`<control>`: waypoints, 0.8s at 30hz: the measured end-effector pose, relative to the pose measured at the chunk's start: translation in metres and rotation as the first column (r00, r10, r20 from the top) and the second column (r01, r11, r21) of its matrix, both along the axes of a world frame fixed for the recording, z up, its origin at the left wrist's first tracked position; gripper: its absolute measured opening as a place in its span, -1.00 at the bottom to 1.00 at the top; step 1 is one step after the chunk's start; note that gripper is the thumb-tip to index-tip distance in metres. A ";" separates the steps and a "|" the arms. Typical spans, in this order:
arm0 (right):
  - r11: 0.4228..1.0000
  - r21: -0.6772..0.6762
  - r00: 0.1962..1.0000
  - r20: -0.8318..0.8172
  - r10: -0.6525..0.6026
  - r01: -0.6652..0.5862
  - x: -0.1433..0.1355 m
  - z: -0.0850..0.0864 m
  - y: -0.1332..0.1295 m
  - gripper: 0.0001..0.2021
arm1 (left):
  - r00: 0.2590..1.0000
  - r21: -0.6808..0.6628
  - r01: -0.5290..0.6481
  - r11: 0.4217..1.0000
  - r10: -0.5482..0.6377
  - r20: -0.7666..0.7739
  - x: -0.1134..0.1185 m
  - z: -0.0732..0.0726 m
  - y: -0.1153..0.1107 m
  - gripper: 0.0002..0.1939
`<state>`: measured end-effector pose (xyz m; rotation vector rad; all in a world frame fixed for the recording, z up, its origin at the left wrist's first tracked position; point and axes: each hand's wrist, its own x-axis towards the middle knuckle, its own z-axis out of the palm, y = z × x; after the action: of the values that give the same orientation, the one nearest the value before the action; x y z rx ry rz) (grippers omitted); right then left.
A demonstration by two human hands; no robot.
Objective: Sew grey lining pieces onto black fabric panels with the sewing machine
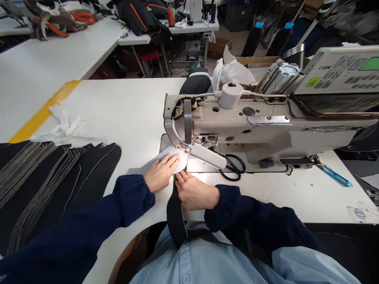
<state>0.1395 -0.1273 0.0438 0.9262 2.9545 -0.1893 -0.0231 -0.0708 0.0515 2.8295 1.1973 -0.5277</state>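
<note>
My left hand [162, 172] lies with its fingers stretched out flat on a white fabric piece [182, 158] in front of the sewing machine [207, 126]. Close beside it, my right hand [194, 191] is closed at the upper part of a black fabric strip [177, 221]. That strip hangs down over the table's front edge towards my shirt. The fabric's far end reaches under the machine head, where a white lamp [207, 156] hides part of the needle area. Black-handled scissors [233, 167] rest on the machine bed, right of my hands.
Stacked black fabric pieces [97, 165] lie at the left, with white scraps [63, 122] behind them. A blue cutter [334, 175] lies on the right of the table. A control panel [334, 75] stands at the back right. Yellow tape [47, 108] crosses the far left.
</note>
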 end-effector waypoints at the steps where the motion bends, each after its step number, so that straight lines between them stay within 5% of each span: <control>1: 1.000 -0.022 1.000 0.000 -0.007 0.007 0.001 0.003 0.001 -0.46 | 1.000 0.009 -0.021 1.000 0.021 -0.010 -0.001 -0.002 -0.003 -0.25; 8: 0.997 -0.076 0.999 0.036 -0.021 0.024 0.004 0.014 0.007 -0.46 | 0.991 0.085 -0.134 0.987 0.133 0.016 0.019 -0.008 -0.006 -0.37; 16: 0.998 -0.058 0.998 0.071 0.001 0.003 0.008 0.012 0.006 -0.40 | 0.987 0.091 -0.157 0.983 0.158 -0.007 0.013 0.013 0.004 -0.46; 24: 0.996 -0.086 0.997 0.073 0.014 -0.007 0.008 0.016 0.004 -0.40 | 0.983 0.066 -0.117 0.991 0.125 -0.133 0.008 0.036 -0.010 -0.52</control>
<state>0.1480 -0.1231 0.0598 0.8870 2.8586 -0.2731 -0.0152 -0.0806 0.0879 2.7834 1.4197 -0.7013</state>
